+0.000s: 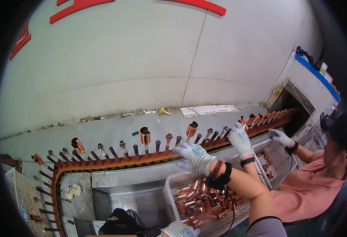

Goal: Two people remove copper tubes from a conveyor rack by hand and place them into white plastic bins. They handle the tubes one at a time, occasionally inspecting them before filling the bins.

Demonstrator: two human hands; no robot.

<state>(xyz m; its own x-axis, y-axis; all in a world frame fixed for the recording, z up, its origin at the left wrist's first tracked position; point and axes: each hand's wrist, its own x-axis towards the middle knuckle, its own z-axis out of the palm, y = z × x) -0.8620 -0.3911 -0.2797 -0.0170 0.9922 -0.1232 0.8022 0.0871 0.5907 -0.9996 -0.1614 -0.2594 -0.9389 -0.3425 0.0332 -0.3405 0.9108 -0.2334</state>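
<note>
Got a peg conveyor (106,162) sweeping from 8 to 3 o'clock, plus a plastic bin (168,193) at 5. Can see the right hand (195,157) by the conveyor, also 5 o'clock, with fingers loosely spread, gripping nothing visible; can't tell for the cropped left hand (181,229) at 6. Spot 1 copper cup (145,136) upright at 8, copper pieces (190,203) heaped in the bin. Would probably keep each dead straight along a peg (157,146), tbh.
</note>
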